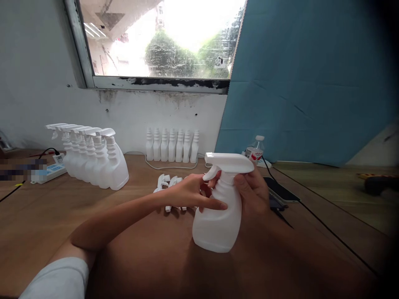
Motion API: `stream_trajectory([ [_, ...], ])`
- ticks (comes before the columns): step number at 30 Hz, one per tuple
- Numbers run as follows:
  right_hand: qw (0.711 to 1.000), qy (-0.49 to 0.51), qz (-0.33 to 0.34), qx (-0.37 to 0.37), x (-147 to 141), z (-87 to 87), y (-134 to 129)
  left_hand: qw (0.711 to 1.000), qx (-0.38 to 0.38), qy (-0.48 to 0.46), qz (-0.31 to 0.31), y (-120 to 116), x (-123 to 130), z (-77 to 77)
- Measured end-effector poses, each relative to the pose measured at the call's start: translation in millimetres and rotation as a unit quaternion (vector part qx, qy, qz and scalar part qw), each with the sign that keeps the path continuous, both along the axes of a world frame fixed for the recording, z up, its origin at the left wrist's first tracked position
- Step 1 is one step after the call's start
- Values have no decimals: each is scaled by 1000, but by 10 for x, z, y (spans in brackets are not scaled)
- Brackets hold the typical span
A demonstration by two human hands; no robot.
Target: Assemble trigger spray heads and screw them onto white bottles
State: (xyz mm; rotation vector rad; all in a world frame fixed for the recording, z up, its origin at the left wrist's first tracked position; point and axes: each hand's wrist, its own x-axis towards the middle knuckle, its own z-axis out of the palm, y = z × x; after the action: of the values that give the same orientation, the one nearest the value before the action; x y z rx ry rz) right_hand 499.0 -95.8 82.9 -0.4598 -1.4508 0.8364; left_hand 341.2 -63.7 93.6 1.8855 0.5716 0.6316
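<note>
A white spray bottle (217,227) with its trigger head (229,162) on top stands in front of me, slightly tilted, its base close to the table top. My left hand (199,195) grips the bottle's body from the left, with the thumb lying across its front and the other fingers behind. Around the neck and the back end of the trigger head, my right hand (254,187) is closed from the right. Several loose trigger heads (174,181) lie on the table behind my left forearm, which partly hides them.
At the left, several spray bottles with heads (96,162) stand in a row beside a power strip (50,172). Headless bottles (172,145) line the wall. A drink bottle (258,147), a phone (282,189) and black cables are on the right of the wooden table (140,265).
</note>
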Motion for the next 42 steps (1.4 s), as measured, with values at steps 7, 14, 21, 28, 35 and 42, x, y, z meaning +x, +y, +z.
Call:
stream_trajectory([
  [7, 1000, 3, 8, 12, 5, -2, 20, 964, 217, 152, -33, 103, -245, 396],
  [14, 999, 41, 28, -6, -31, 15, 44, 915, 401, 36, 34, 26, -240, 882],
  [21, 995, 50, 80, -42, 32, -13, 85, 870, 485, 23, 78, -28, -23, 875],
  [28, 976, -24, 198, -92, 117, -48, 94, 890, 453, 2, 60, -41, -92, 860],
  [35, 969, -45, 218, -109, 125, -29, 98, 905, 424, -4, 42, -89, -77, 876],
  [42, 971, -28, 214, -103, 83, 26, 58, 914, 405, -8, 25, -49, -92, 861],
])
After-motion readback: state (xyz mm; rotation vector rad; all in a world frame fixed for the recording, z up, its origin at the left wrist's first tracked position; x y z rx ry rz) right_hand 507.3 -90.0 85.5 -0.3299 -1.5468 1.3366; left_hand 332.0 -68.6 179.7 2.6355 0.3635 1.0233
